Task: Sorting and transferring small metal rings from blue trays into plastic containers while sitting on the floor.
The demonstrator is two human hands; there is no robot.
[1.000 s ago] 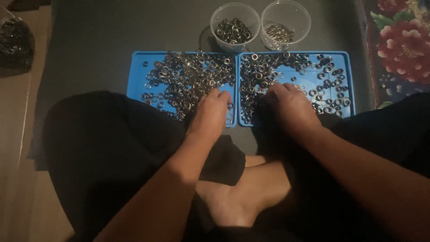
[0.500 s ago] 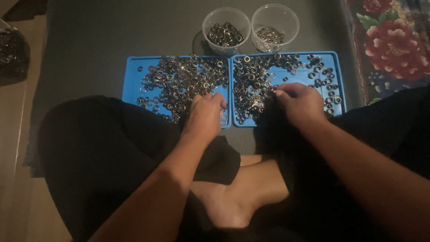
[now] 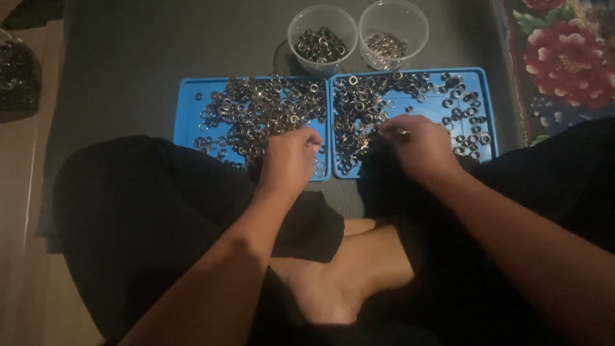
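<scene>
Two blue trays lie side by side on a dark mat, both strewn with several small metal rings. My left hand [image 3: 289, 159] rests knuckles up on the near right corner of the left tray [image 3: 187, 109], fingers curled down into the rings [image 3: 256, 112], and its grip is hidden. My right hand [image 3: 418, 146] sits on the near left part of the right tray [image 3: 485, 96], fingertips pinched together at the edge of the ring pile [image 3: 359, 106], on what looks like a small ring.
Two clear plastic cups stand just beyond the trays, the left cup [image 3: 322, 38] with darker rings and the right cup [image 3: 393, 33] with paler ones. A dark bag [image 3: 18, 77] lies far left. A floral cloth [image 3: 564, 57] lies far right. My crossed legs and bare foot [image 3: 333, 282] fill the foreground.
Both hands stay at the near edges of the trays and shift only slightly among the rings. The right hand's fingers have drawn together into a pinch.
</scene>
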